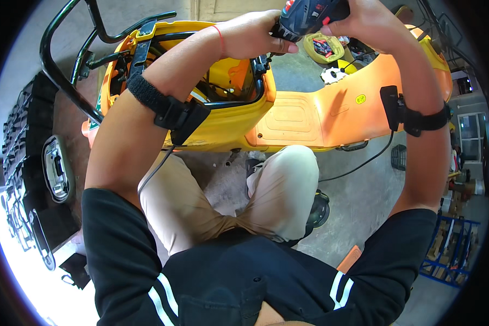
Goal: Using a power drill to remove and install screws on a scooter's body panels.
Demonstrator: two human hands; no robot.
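I have the power tool [308,17] up at the top edge of my view, raised in the air between both hands, over the far side of the scooter [331,111]. Its casing is dark, black shading into blue-grey, chunky and ridged, with pale markings along the lower end and small red accents, one at the top left and one near the fingers on the right. It sits at a slant, and the frame's edge cuts off its upper part, so I can't tell which kind of tool it is. The left hand [252,35] is clamped on the tool's lower left end, its thumb stretched along the underside. The right hand [358,24] is closed about the right side, though I see only part of that grip. Beneath, the scooter's yellow and orange bodywork runs across my view, its flat footboard [289,120] in the middle and a black tubular rack [53,61] at the left end. Beyond the footboard I make out a yellow container [311,51] with red and dark items in it, and a white round part [331,76] just beside it.
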